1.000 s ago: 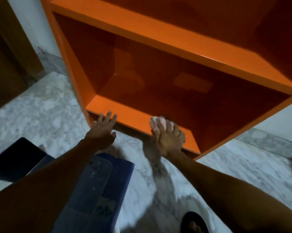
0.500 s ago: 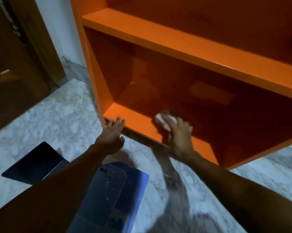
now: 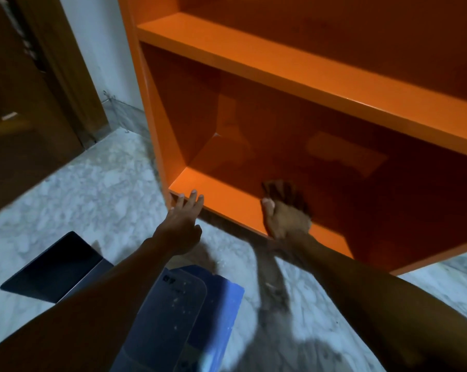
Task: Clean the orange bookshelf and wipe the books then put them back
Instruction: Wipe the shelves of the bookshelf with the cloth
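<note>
The wiping of the bottom shelf (image 3: pixel 221 196) of the orange bookshelf (image 3: pixel 307 76) is judged to be the step in hand: the right hand (image 3: pixel 284 213) is pressed flat inside the empty compartment with its fingers (image 3: pixel 283 190) blurred, so whether a cloth is held cannot be told, while the left hand (image 3: pixel 180 224) is spread open, holding nothing, fingertips braced on the shelf's front corner. The books (image 3: pixel 170 315) are left on the marble floor (image 3: pixel 92 189) just in front. Next, the remaining shelf surface is probably to be covered before the books are wiped and returned.
</note>
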The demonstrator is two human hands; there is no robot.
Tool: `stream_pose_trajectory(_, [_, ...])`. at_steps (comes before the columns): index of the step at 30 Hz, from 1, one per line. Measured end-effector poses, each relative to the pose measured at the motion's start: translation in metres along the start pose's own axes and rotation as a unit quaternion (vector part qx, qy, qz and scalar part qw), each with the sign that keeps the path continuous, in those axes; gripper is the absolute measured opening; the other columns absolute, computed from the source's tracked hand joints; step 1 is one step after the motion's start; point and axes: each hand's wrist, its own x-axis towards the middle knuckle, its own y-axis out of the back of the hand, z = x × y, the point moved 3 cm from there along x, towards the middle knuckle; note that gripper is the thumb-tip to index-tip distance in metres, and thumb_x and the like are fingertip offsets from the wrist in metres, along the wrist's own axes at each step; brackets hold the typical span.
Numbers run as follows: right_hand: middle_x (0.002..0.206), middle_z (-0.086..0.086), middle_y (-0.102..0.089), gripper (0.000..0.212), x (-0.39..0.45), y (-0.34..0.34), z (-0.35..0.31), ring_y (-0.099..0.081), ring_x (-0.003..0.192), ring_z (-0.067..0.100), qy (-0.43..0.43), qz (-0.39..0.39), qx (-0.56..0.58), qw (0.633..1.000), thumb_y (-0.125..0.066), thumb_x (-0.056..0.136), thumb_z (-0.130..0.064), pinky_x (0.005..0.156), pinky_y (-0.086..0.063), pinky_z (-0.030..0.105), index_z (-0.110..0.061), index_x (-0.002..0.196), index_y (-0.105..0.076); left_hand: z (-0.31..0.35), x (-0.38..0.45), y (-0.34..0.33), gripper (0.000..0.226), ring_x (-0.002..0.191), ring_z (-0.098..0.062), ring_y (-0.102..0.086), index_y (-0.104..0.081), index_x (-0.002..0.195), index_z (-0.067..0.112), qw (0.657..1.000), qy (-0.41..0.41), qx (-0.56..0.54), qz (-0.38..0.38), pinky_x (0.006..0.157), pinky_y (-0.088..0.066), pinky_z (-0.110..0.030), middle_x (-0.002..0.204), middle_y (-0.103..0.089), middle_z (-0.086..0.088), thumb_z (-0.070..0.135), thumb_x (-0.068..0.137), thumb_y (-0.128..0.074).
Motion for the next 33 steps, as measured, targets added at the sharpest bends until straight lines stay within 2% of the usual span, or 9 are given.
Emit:
stream_pose_trajectory(2, [0.149,0.009,-0.046,0.055,-0.008,-0.001,-0.025,-0.045,0.131,0.038,0.060,-0.020,-0.017,0.998,-0.018,0.099,-0.060,0.108,-0.033,0.048,-0.040,0.149,-0.031,0.001,-0.001,0.007,0.063,0.153,-0.028,-0.005,-0.019,0.157,0.016,0.995,0.027,-0.089,0.024,0.123,-0.010,-0.044,0.166,-0.009,-0.006,0.007,0.099,-0.042])
stream_pose_trajectory(5, [0.160,0.005,-0.030,0.061,-0.029,-0.008,-0.059,-0.032,0.140,0.036,0.227,-0.004,-0.012,0.974,-0.011,0.098,-0.057,0.115,-0.024,0.048,-0.035,0.153,-0.028,-0.006,-0.008,0.021,0.057,0.140,-0.031,-0.039,-0.035,0.152,0.025,0.975,0.073,-0.185,0.100,0.116,-0.034,-0.044,0.158,-0.035,-0.009,0.007,0.098,-0.036])
stream_pose_trajectory(10, [0.143,0.007,-0.051,0.054,-0.053,-0.008,-0.096,-0.050,0.120,0.032,0.457,0.018,0.076,0.886,-0.061,0.083,-0.017,0.096,-0.044,0.045,-0.028,0.135,-0.055,-0.020,-0.024,0.047,0.048,0.123,-0.019,-0.052,-0.047,0.142,0.015,0.946,0.049,-0.199,0.252,0.099,-0.038,-0.023,0.140,-0.054,-0.012,0.004,0.096,-0.045])
stream_pose_trajectory(14, [0.136,0.005,-0.057,0.058,-0.015,0.018,-0.113,-0.055,0.118,0.031,0.345,0.087,0.188,0.915,-0.055,0.080,-0.016,0.099,-0.044,0.041,-0.032,0.136,-0.055,-0.023,-0.030,0.063,0.048,0.112,0.011,-0.039,-0.044,0.144,0.016,0.932,0.012,-0.198,0.303,0.084,-0.027,0.007,0.139,-0.048,0.005,0.006,0.098,-0.049])
stream_pose_trajectory(17, [0.144,0.003,-0.054,0.065,0.039,0.030,-0.107,-0.051,0.129,0.029,0.222,0.130,0.206,0.944,-0.040,0.078,-0.023,0.108,-0.041,0.039,-0.037,0.141,-0.047,-0.019,-0.032,0.069,0.039,0.112,0.034,-0.034,-0.040,0.140,0.038,0.930,-0.051,-0.210,0.299,0.084,-0.026,0.010,0.132,-0.041,0.018,0.028,0.102,-0.040])
stream_pose_trajectory(21, [0.162,0.007,-0.025,0.055,0.105,0.007,-0.109,-0.024,0.148,0.030,0.091,0.018,0.046,0.995,-0.028,0.101,-0.040,0.118,-0.023,0.045,-0.031,0.155,-0.024,-0.029,-0.031,0.069,0.058,0.138,0.002,-0.031,-0.018,0.146,0.060,0.944,-0.091,-0.190,0.252,0.105,-0.030,-0.014,0.150,-0.032,0.017,0.075,0.090,-0.016])
stream_pose_trajectory(24, [0.166,0.004,-0.008,0.055,0.110,-0.012,-0.128,-0.005,0.152,0.031,0.068,-0.053,0.016,0.996,-0.031,0.103,-0.044,0.121,-0.011,0.049,-0.043,0.154,-0.011,-0.027,-0.033,0.074,0.046,0.141,-0.003,-0.022,-0.017,0.141,0.047,0.948,-0.070,-0.202,0.235,0.112,-0.030,-0.027,0.150,-0.026,0.015,0.044,0.098,-0.032])
stream_pose_trajectory(29, [0.148,0.012,-0.045,0.050,0.056,-0.020,-0.184,-0.042,0.134,0.037,0.160,-0.056,0.104,0.980,-0.035,0.102,-0.046,0.108,-0.032,0.042,-0.028,0.148,-0.036,-0.032,-0.029,0.075,0.044,0.137,-0.019,-0.043,-0.039,0.149,0.021,0.962,-0.018,-0.185,0.200,0.089,-0.026,0.005,0.159,-0.031,-0.004,0.015,0.105,-0.040])
stream_pose_trajectory(33, [0.145,0.002,-0.045,0.051,0.012,-0.021,-0.190,-0.038,0.129,0.029,0.228,0.034,0.040,0.972,-0.044,0.095,-0.045,0.097,-0.031,0.046,-0.029,0.143,-0.042,-0.032,-0.026,0.076,0.051,0.142,-0.025,-0.038,-0.029,0.154,0.019,0.964,0.026,-0.194,0.178,0.109,-0.029,-0.021,0.162,-0.026,-0.005,0.012,0.104,-0.038])
